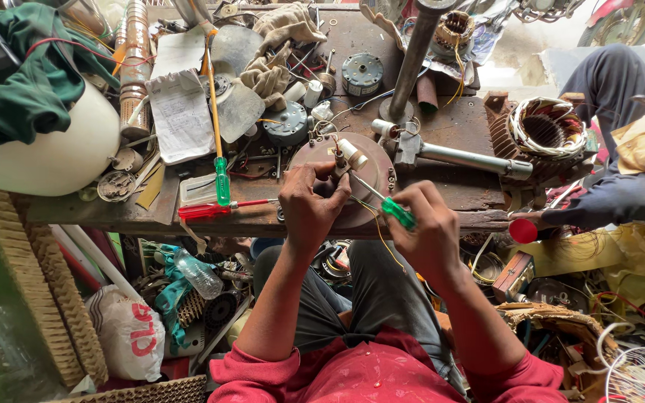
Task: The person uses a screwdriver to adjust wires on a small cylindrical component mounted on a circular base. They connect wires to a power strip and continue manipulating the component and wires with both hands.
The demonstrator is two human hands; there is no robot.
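The left hand was clamped on the near edge of a round brown motor housing, which lay on the cluttered wooden workbench right in front of the person. The right hand was closed around a green-handled screwdriver — its shaft reached up-left toward the housing's small white part. Another green-handled screwdriver lay just left — beside crumpled paper.

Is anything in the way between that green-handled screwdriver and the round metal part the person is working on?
Nothing visible blocks it. The right hand holds the green-handled screwdriver, whose shaft runs clear to the round motor housing. The left hand grips the housing's near side, beside the shaft. Thin yellow wires hang below.
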